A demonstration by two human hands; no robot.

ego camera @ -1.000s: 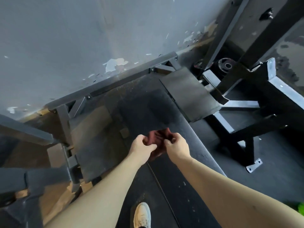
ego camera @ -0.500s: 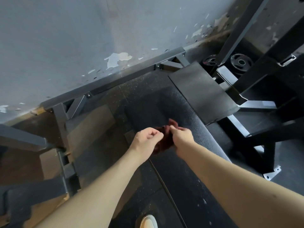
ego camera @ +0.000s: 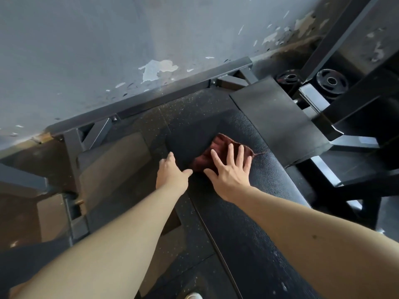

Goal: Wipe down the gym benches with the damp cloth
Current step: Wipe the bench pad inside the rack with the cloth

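The cloth is dark red and lies bunched on the long black bench, near its far end and close to its left edge. The right hand lies flat on top of the cloth with its fingers straight and spread wide, pressing it down onto the pad. The left hand rests at the left edge of the bench, just beside the cloth. Its thumb sticks out toward the cloth, its fingers look loose, and it holds nothing. I think the wiping is only just starting. The cloth is down and ready, but I can see no wet marks on the pad. Little pale specks show on the near end of the bench, so that part looks like it needs a wipe. The small pad past the far end has not been touched by the cloth either. Any other benches are left to do too. Behind the bench a dark metal bar runs along the foot of a grey wall with peeling paint. Two round weights sit at the far right. The toe of a white shoe peeks in at the bottom. I cannot read any words, names or labels anywhere. If the weights have marks, they are too small to tell.
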